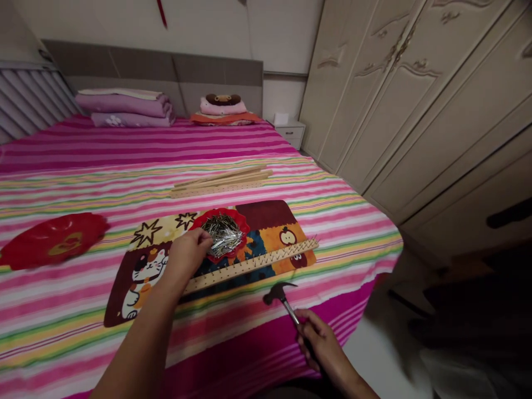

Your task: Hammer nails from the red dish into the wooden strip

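Observation:
My left hand is at the left rim of a red scalloped dish heaped with loose nails. Its fingers are pinched together, and whatever they hold is too small or hidden to make out. In front of the dish a long wooden strip lies slantwise, its near-left end behind my left wrist. Nails stand up from it, thickest toward the right end; small holes show along its side. My right hand grips the handle of a claw hammer, whose head hangs just this side of the strip.
A patterned mat with a cat picture lies under the strip and dish. Several more wooden strips lie beyond it on the striped bed. At left is a red plate-like tray. Folded bedding is by the headboard; wardrobes stand right.

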The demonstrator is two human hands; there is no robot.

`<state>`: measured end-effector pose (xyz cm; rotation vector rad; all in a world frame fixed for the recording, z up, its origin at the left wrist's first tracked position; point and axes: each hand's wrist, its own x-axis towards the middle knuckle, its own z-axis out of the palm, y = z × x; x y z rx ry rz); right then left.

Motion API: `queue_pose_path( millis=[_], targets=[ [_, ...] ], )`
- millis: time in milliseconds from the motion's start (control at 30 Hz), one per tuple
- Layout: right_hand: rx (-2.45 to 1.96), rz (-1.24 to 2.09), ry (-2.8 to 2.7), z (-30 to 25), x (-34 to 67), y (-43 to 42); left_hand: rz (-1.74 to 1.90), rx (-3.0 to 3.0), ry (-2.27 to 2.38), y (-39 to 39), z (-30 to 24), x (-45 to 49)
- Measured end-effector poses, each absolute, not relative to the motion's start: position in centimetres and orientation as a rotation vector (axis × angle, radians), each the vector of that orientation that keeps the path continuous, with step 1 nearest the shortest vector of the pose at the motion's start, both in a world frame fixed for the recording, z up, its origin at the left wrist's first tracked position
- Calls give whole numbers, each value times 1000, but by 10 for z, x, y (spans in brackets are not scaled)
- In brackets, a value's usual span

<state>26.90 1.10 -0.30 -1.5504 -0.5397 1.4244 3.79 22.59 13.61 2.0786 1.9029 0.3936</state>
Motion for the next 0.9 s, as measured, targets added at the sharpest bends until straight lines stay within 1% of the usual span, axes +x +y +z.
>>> queue_pose_path(
  millis=[67, 100, 200, 333, 467, 667, 900],
  targets=[
    [-1558, 1425, -541, -2, 269, 11, 703, 1878, 1706, 209, 133, 46],
    [-1562, 1428, -543, -2, 269, 11, 785, 1784, 1584, 200, 128, 53],
    [-1561, 1433, -548, -1, 268, 11, 827, 1633, 1368, 176, 107, 73],
    [-1552, 1433, -552, -4, 269, 10, 914, 1541, 1424, 158, 76, 90],
    [-1545, 1443, -549, -6, 270, 10, 977, 1479, 1494, 156, 57, 95],
    [-1554, 1438, -548, -2, 270, 11, 1005, 1521, 1528, 156, 46, 101],
    [-1567, 1383, -584, -2, 267, 8, 1036, 1702, 1599, 156, 37, 102]
  ],
)
